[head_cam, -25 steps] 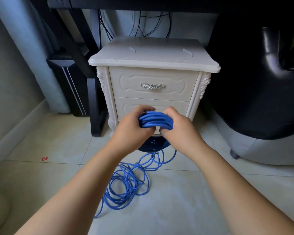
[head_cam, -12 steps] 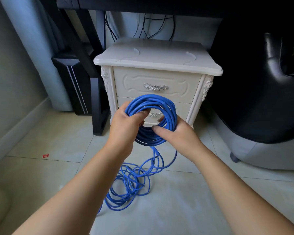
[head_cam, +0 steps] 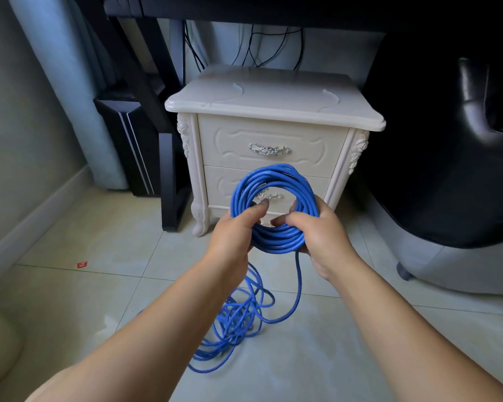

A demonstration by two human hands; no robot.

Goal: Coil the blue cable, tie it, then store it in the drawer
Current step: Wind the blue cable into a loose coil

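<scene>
The left hand and right hand, fingers curled, gripped the upright coil of blue cable at its 8 and 4 o'clock, below the closed drawer at 12; slack trailing to the floor at 6 would best be added in equal, untwisted loops.

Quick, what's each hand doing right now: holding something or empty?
Left hand: closed, gripping the cable coil at its lower left.
Right hand: closed, gripping the same coil at its lower right.
</scene>
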